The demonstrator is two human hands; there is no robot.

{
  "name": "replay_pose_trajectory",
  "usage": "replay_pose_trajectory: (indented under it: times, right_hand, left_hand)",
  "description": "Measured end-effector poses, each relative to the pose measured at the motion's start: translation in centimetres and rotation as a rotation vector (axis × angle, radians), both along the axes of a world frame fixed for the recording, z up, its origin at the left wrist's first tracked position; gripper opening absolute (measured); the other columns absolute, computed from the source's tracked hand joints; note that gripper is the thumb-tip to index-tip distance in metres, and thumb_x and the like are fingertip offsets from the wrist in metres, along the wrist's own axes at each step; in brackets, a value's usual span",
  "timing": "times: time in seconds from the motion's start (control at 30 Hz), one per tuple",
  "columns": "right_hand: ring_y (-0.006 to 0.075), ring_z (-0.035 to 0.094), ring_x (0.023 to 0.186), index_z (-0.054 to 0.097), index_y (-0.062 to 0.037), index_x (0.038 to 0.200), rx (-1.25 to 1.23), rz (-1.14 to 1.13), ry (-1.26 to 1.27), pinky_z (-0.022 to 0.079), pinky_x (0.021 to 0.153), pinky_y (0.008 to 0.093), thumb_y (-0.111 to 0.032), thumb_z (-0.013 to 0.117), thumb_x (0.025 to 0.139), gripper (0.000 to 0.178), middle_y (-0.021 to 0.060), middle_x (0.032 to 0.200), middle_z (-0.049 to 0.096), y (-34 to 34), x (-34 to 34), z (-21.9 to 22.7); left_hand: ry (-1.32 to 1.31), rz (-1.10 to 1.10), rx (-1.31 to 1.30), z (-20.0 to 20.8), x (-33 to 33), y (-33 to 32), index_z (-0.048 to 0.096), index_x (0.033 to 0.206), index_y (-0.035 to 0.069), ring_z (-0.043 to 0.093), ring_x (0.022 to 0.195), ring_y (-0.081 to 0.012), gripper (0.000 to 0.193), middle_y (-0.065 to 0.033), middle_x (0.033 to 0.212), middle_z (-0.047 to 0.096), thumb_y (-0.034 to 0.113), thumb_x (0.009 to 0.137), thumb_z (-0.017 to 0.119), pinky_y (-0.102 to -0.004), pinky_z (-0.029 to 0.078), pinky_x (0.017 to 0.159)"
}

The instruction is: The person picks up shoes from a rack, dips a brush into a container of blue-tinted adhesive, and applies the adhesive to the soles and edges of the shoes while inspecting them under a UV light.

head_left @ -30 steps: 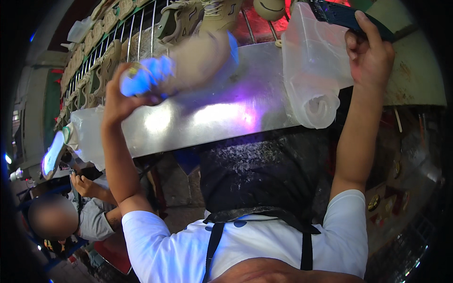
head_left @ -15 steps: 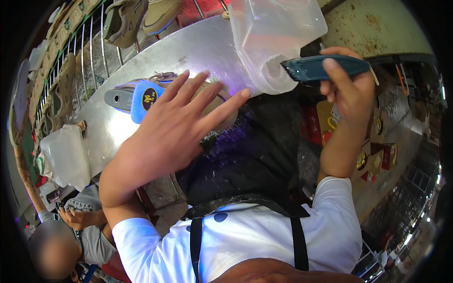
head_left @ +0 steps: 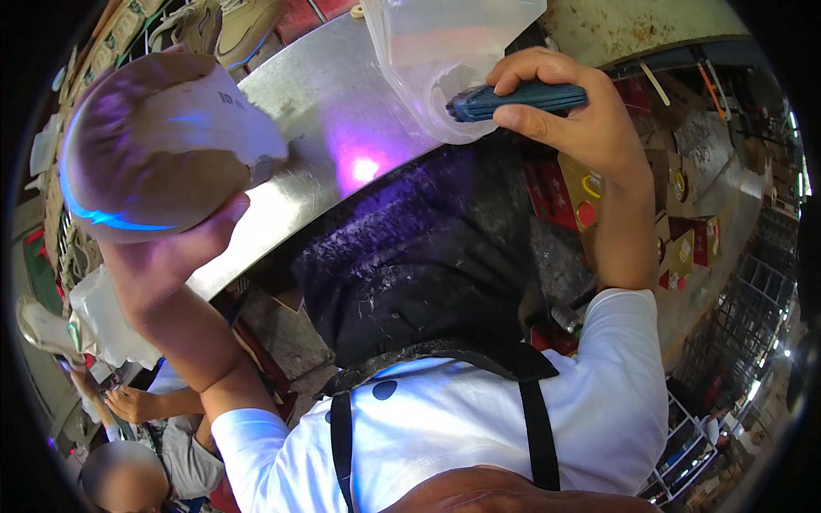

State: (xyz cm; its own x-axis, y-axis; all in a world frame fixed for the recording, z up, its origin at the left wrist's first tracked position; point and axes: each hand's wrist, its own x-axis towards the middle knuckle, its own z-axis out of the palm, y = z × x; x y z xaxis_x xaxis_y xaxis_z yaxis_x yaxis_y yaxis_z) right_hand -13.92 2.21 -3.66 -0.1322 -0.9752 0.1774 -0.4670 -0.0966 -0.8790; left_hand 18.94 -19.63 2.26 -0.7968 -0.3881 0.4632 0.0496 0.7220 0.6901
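Raised close at the left is a beige-grey shoe with a blue-lit edge along its sole. My left hand is closed on it from below; most of its fingers are hidden behind the shoe. On the right, my right hand grips a dark teal brush between thumb and fingers. The brush's bristle end points left, at the round opening of a translucent plastic jug. Whether the bristles touch anything inside the jug, I cannot tell.
A shiny metal table curves ahead of me. Shoes stand on a wire rack behind it. Another plastic container is at the left, near a seated person. Red and brown boxes lie on the right-hand floor.
The shoe has come up off the table to the left in my left hand, which was spread open above it. My right hand has brought the brush leftward to the jug's opening.
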Motion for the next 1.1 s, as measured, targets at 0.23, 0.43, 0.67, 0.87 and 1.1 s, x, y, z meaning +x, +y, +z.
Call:
replay_pose_trajectory:
  times: [0.23,0.43,0.67,0.87,1.1]
  right_hand:
    - [0.0174,0.064,0.091,0.065,-0.003,0.11,0.221,0.091,0.354,0.051,0.085,0.0319,-0.014,0.073,0.09,0.024,0.0066,0.1,0.067,-1.9,0.9,3.6]
    - [0.0315,0.067,0.086,0.063,-0.0028,0.104,0.183,0.359,0.638,0.053,0.079,0.0406,-0.007,0.069,0.082,0.023,0.0123,0.095,0.068,-3.4,1.5,4.4]
    - [0.026,0.067,0.103,0.069,-0.0069,0.095,0.154,0.49,1.167,0.057,0.081,0.037,-0.009,0.071,0.077,0.018,0.0028,0.11,0.073,-2.8,2.7,4.5]
    - [0.0248,0.066,0.108,0.071,-0.0073,0.106,-0.129,0.467,1.105,0.058,0.086,0.0347,-0.01,0.075,0.078,0.029,0.0035,0.116,0.072,-2.2,0.7,2.0]
    - [0.0078,0.07,0.073,0.069,0.0001,0.105,0.31,-0.293,-0.103,0.057,0.066,0.0229,-0.014,0.075,0.095,0.018,0.0115,0.092,0.074,0.3,2.5,2.1]
  left_hand:
    - [0.083,0.137,0.108,-3.1,0.2,0.8,0.042,0.145,-0.005,0.053,0.133,-0.0339,0.093,-0.0219,0.144,0.052,0.021,0.068,0.088,-0.047,0.038,0.115]
    - [-0.109,0.193,0.01,-3.0,1.1,0.5,0.056,0.129,-0.003,0.058,0.114,-0.0249,0.076,-0.0122,0.126,0.06,0.019,0.067,0.093,-0.0391,0.045,0.102]
    - [-0.089,0.13,-0.046,-2.8,0.7,-0.3,0.05,0.136,-0.004,0.056,0.121,-0.0267,0.084,-0.0142,0.135,0.057,0.021,0.068,0.093,-0.0404,0.043,0.106]
    - [0.013,0.16,0.012,-3.2,-0.1,0.2,0.059,0.123,-0.002,0.059,0.109,-0.0229,0.071,-0.0083,0.117,0.061,0.019,0.067,0.095,-0.0377,0.048,0.097]
    - [-0.212,0.244,0.094,-4.3,2.6,-0.1,0.05,0.138,-0.004,0.059,0.119,-0.0264,0.09,-0.0133,0.132,0.06,0.02,0.065,0.097,-0.0423,0.047,0.106]
